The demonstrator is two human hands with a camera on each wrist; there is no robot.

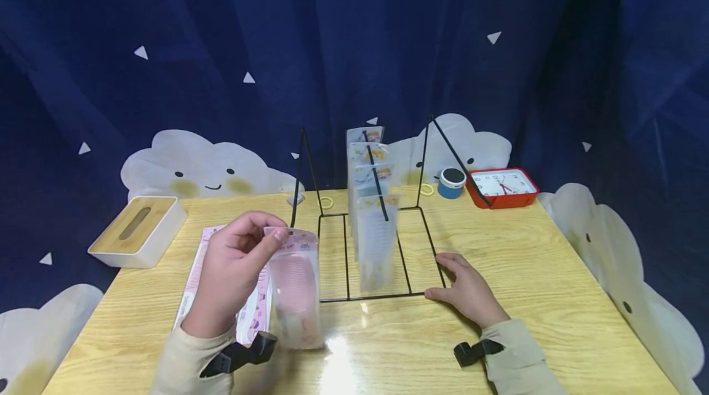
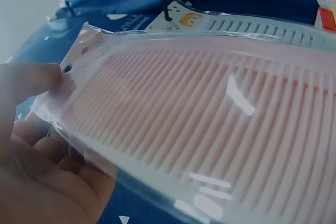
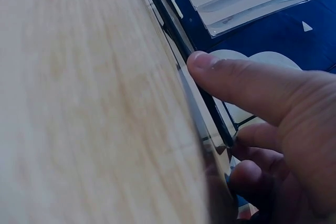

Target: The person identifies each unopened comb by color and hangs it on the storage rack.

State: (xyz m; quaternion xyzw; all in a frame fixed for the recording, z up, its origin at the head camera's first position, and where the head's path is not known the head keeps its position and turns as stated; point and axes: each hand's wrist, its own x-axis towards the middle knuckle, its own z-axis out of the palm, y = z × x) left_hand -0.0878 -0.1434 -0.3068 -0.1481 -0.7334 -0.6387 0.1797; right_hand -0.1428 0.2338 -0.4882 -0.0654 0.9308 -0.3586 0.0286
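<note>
My left hand (image 1: 229,272) pinches the top of a clear pack holding a pink comb (image 1: 296,287), which hangs upright left of a black wire display rack (image 1: 376,297). In the left wrist view, the thumb lies beside the punched hole of that pack, and the comb's teeth (image 2: 199,108) show through the plastic. Several packs with pale blue combs (image 1: 376,253) hang in a row on the rack's middle hook. My right hand (image 1: 468,290) holds the rack's front right corner, thumb at the front bar (image 3: 184,45) and fingers at the side.
More packaged pink combs (image 1: 255,318) lie flat under and beside my left forearm. At the left stands a tissue box (image 1: 160,232) with a wooden lid. A blue-and-white round speaker (image 1: 451,184) and a red clock (image 1: 504,200) stand at the back right. Yellow rings (image 1: 426,189) lie behind the rack.
</note>
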